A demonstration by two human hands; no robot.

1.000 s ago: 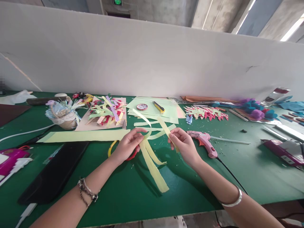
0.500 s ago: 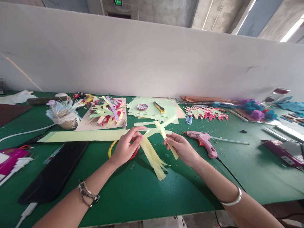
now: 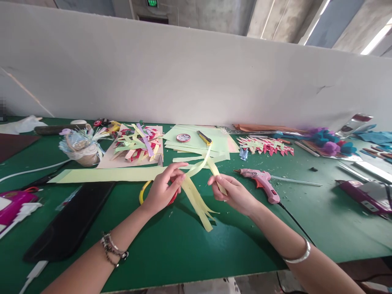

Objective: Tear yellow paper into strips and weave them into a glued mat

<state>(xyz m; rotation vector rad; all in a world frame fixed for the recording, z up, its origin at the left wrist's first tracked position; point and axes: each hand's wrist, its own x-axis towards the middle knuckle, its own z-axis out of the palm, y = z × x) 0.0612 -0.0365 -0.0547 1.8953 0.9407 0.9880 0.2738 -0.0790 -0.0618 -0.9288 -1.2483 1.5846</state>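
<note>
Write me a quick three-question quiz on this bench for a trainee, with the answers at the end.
1. True or false: the glue gun is nearer the right hand than the left hand.
2. Which lies on the pale green sheets? A) scissors B) cutter C) basket
3. Fill in: the left hand holds several pale paper ___.

Key: 1. True. 2. B. 3. Strips.

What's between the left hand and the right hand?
Head view: pale yellow-green strips fan down from the left hand, another curves up; green tabletop shows between the hanging ones and the right hand.
</note>
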